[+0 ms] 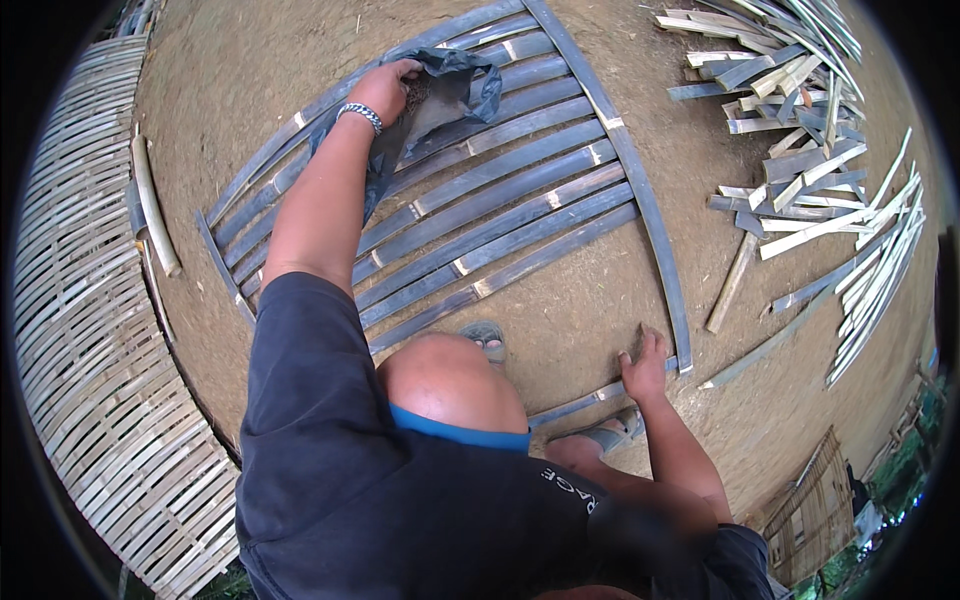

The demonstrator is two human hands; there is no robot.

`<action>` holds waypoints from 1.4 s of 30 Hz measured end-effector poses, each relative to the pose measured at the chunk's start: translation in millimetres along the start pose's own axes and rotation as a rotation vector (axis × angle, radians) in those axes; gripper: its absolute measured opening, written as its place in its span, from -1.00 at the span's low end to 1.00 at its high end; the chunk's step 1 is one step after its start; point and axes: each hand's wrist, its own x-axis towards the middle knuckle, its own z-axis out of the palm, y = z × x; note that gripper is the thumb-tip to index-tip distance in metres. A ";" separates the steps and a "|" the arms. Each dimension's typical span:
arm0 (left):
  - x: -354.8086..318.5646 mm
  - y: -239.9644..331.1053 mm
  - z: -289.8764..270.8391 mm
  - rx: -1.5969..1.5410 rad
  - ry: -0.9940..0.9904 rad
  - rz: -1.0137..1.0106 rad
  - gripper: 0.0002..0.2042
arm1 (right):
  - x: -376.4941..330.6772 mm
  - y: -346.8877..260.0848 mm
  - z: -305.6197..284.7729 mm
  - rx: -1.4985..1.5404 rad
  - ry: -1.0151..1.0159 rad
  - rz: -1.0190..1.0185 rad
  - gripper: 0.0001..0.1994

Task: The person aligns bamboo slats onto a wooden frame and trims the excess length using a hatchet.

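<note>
My left hand [381, 92] reaches out to a dark plastic bag [478, 88] that lies crumpled on a frame of split bamboo slats [510, 187]. Its fingers curl in beside a small heap of fine brown bits [417, 93] inside the bag; what they pinch is hidden. The slats lie on the ground in a row, bounded by longer strips at the ends. Down by my right foot, my right hand [646, 372] hangs low with finger and thumb apart, holding nothing. It is close to the corner where an end strip [655, 245] meets the nearest slat [585, 402].
A pile of cut bamboo pieces [790, 180] and thin pale strips [880, 275] lies at the right. Along the left stretches a woven bamboo panel [90, 300], with a bamboo pole [152, 205] beside it. A sandalled foot [485, 338] stands near the frame. A woven mat [815, 510] is at lower right.
</note>
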 end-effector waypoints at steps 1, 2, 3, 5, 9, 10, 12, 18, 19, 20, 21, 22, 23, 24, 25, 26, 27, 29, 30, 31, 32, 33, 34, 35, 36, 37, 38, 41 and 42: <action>-1.8 2.2 1.9 0.025 0.006 -0.022 -0.61 | 0.7 0.0 0.0 -0.004 0.002 0.003 -0.23; -4.4 3.4 2.3 0.052 0.013 -0.046 -0.65 | 1.4 -0.6 0.3 -0.003 0.004 0.005 -0.23; -6.4 4.5 3.1 0.079 0.020 -0.069 -0.69 | 1.8 -1.2 0.4 -0.003 0.006 0.007 -0.23; -9.8 5.8 10.3 0.128 0.067 -0.044 -0.71 | 2.5 -1.6 0.5 -0.011 0.009 0.008 -0.24; -10.6 15.9 17.4 0.234 0.055 -0.077 -0.70 | 3.0 0.1 0.9 -0.020 0.024 -0.008 -0.25; -10.5 16.9 19.0 0.242 0.074 -0.086 -0.72 | 3.2 0.7 1.2 -0.016 0.030 -0.015 -0.25; -9.5 20.1 24.1 0.256 0.112 -0.101 -0.75 | 2.3 4.0 3.7 -0.008 0.054 -0.033 -0.26; -8.8 14.4 24.9 0.308 0.136 -0.082 -0.80 | 1.5 -1.5 3.2 0.000 0.061 -0.025 -0.27; -7.9 14.2 24.7 0.319 0.136 -0.071 -0.80 | 1.6 -1.9 3.8 -0.002 0.061 -0.016 -0.27; -6.2 17.5 25.9 0.333 0.128 -0.089 -0.78 | 0.9 -2.1 1.7 0.001 0.059 -0.006 -0.27; -4.7 21.3 26.6 0.348 0.119 -0.105 -0.77 | 0.0 -3.0 0.1 0.005 0.057 0.006 -0.27; -3.4 23.6 26.5 0.364 0.109 -0.118 -0.75 | 0.0 -4.9 -0.6 0.012 0.057 0.021 -0.27; -3.2 22.5 30.0 0.368 0.171 -0.085 -0.77 | -0.3 -6.3 -2.0 0.009 0.044 0.036 -0.27; -3.0 18.3 35.8 0.359 0.229 -0.047 -0.78 | 0.5 -9.0 -4.2 0.001 0.034 0.060 -0.28; -4.1 16.0 37.7 0.347 0.233 -0.058 -0.77 | 1.1 -10.3 -6.8 -0.006 0.028 0.088 -0.28; -5.0 14.6 39.7 0.332 0.234 -0.067 -0.76 | 1.8 -9.9 -6.8 -0.011 0.017 0.092 -0.29; -5.6 17.0 38.7 0.354 0.217 -0.081 -0.75 | 2.6 -9.2 -6.8 -0.014 0.006 0.092 -0.29; -4.5 14.9 36.1 0.402 0.203 -0.082 -0.73 | 3.3 -11.0 -12.4 0.015 -0.010 0.117 -0.31; -2.3 12.5 34.9 0.417 0.204 -0.066 -0.73 | 2.6 -10.6 -15.8 0.032 -0.015 0.125 -0.31; -0.5 2.0 49.3 0.425 0.191 -0.066 -0.73 | 3.0 -6.4 -13.2 0.032 -0.014 0.138 -0.32; 1.0 -1.5 52.1 0.444 0.193 -0.059 -0.73 | 1.1 -0.4 -11.7 0.045 -0.002 0.141 -0.32; 0.3 -5.9 51.3 0.444 0.202 -0.044 -0.74 | -0.1 5.1 -10.8 0.059 0.012 0.140 -0.33; -0.9 -10.1 49.9 0.441 0.212 -0.032 -0.74 | -0.5 8.4 -11.9 0.079 0.021 0.136 -0.34; -1.4 -11.7 46.8 0.450 0.189 -0.054 -0.75 | -1.1 11.3 -13.0 0.099 0.028 0.129 -0.34; -1.5 -10.3 44.4 0.456 0.166 -0.078 -0.76 | -3.4 15.1 -15.4 0.114 0.034 0.121 -0.35; -2.3 -6.2 43.3 0.427 0.154 -0.097 -0.77 | -6.1 19.5 -17.3 0.117 0.063 0.123 -0.36; -4.7 -7.9 35.6 0.414 0.146 -0.126 -0.78 | -6.2 18.8 -15.1 0.130 0.084 0.110 -0.36; -3.9 -9.8 36.7 0.425 0.183 -0.103 -0.77 | -7.9 18.5 -20.9 0.143 0.091 0.137 -0.39; -4.9 -7.6 35.6 0.436 0.201 -0.093 -0.77 | -7.9 17.7 -22.1 0.145 0.081 0.156 -0.40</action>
